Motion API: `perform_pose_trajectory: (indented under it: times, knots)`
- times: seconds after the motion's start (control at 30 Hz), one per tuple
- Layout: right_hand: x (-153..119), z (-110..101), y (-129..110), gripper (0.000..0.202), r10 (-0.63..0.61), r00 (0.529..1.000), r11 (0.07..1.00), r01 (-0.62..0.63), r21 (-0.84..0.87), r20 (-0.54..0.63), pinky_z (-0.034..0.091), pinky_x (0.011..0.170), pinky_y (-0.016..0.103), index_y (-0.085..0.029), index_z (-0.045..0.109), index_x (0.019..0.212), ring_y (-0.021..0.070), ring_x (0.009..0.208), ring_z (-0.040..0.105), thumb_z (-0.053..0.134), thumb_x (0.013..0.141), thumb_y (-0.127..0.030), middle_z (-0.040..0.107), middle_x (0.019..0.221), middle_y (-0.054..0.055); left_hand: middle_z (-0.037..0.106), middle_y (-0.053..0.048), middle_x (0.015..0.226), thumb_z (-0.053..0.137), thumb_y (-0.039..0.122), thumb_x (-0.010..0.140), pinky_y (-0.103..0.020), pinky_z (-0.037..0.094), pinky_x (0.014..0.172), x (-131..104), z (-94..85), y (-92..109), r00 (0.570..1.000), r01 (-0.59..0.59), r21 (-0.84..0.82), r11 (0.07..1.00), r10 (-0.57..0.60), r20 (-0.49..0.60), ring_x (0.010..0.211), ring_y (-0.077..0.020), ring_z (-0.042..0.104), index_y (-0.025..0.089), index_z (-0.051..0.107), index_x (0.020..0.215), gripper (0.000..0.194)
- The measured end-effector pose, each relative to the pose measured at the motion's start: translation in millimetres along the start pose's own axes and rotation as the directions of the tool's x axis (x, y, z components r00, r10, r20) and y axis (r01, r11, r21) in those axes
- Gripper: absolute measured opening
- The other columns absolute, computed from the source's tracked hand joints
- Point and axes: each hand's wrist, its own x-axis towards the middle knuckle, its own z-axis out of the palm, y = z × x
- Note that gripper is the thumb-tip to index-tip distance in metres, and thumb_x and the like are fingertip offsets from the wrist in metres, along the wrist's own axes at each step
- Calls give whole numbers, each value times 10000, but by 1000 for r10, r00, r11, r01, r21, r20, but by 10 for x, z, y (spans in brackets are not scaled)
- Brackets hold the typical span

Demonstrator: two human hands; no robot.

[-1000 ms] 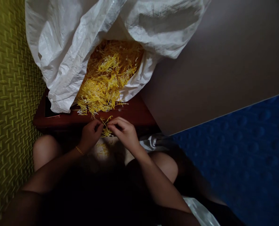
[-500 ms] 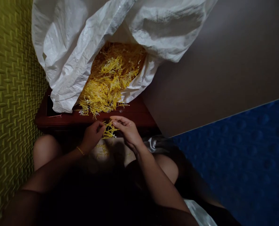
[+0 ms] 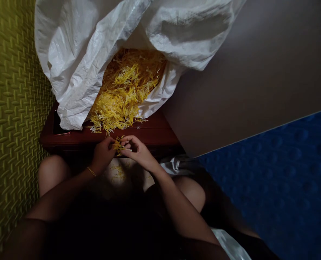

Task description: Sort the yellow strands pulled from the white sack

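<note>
Between my two hands is a small bunch of thin yellow strands [image 3: 118, 145] with pale tips. My left hand [image 3: 103, 153], a gold bracelet at its wrist, pinches the bunch from the left. From the right, the thumb and fingers of my right hand [image 3: 137, 151] close on the same bunch. Just beyond them, a large heap of yellow strands [image 3: 117, 104] spills out of the mouth of a white woven sack [image 3: 76, 72]. The sack's mouth rests on a dark red wooden surface [image 3: 160, 135].
Loose yellow strands lie on the pale floor [image 3: 135, 168] between my knees. A textured yellow-green surface [image 3: 11, 119] runs along the left. On the right stand a plain grey-brown panel [image 3: 244, 79] and a blue bumpy surface [image 3: 285, 162].
My right hand has moved left, closer to my left hand, and the strands between them have shifted left and bunched up. The heap and sack keep their shape.
</note>
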Motion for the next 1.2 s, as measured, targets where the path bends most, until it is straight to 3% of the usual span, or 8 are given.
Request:
perform_pose_trajectory:
  times: [0.23, 0.5, 0.77, 0.83, 0.93, 0.97, 1.13, 1.2]
  knots:
    - [-45, 82, -99, 88, -306, 950, 894, 268, -360, -54, 424, 763, 300, -214, 608, 844, 163, 841, 530, 582, 773, -258, 573, 867, 37, 509, 50, 608, 506, 223, 733, -198, 299, 540, -23, 13, 30, 1000, -22, 72, 997, 22, 5, 560, -86, 441, 171, 529, 739, 57]
    - [107, -182, 123, 143, -63, 915, 998, 49, -43, -398, 397, 603, 234, -184, 537, 745, 101, 590, 465, 556, 751, -326, 531, 655, -24, 432, 45, 581, 465, 285, 797, -198, 303, 543, -64, 42, 69, 998, -37, -142, 989, 44, 43, 560, -83, 390, 168, 477, 660, 180]
    - [166, -288, 175, 150, -202, 817, 957, 49, -285, -540, 402, 641, 237, -171, 539, 751, 109, 648, 489, 506, 763, -316, 538, 699, -10, 414, 43, 587, 479, 262, 780, -200, 308, 551, -91, 97, 143, 993, -15, -303, 953, 50, 108, 561, -78, 375, 162, 460, 636, 177]
    - [198, -456, 190, 161, -203, 748, 959, 21, -283, -632, 411, 618, 239, -172, 521, 753, 104, 615, 490, 503, 756, -332, 534, 690, -13, 416, 42, 586, 483, 250, 770, -201, 311, 551, -103, 85, 142, 994, -4, -320, 947, 39, 103, 561, -78, 377, 161, 459, 627, 171]
    - [235, -753, 182, 183, -174, 571, 979, 15, -202, -802, 408, 517, 225, -186, 464, 764, 79, 528, 477, 512, 737, -361, 565, 746, -4, 423, 41, 582, 489, 256, 768, -203, 315, 549, -114, 53, 113, 996, 7, -320, 948, 22, 84, 558, -80, 384, 159, 471, 634, 166]
    - [236, -809, 169, 195, -165, 563, 984, 41, -171, -810, 403, 486, 217, -191, 447, 759, 70, 509, 480, 527, 729, -366, 587, 797, 8, 427, 41, 583, 492, 263, 769, -204, 318, 550, -111, 44, 96, 997, 14, -321, 947, 11, 75, 558, -80, 389, 159, 474, 638, 168]
    - [183, -603, 94, 212, -75, 801, 993, 112, 26, -593, 464, 512, 221, -183, 474, 710, 89, 522, 571, 636, 676, -317, 637, 691, -3, 454, 38, 619, 502, 286, 782, -201, 326, 567, -47, 23, 15, 1000, 16, -296, 955, -16, 1, 586, -80, 412, 152, 504, 682, 167]
    - [159, -462, 64, 199, -19, 850, 989, 95, 117, -527, 481, 531, 217, -182, 492, 708, 94, 520, 588, 656, 662, -285, 609, 587, -34, 469, 35, 639, 496, 291, 793, -201, 336, 582, -19, 26, -7, 1000, -2, -287, 958, -6, -28, 604, -81, 423, 152, 518, 709, 164]
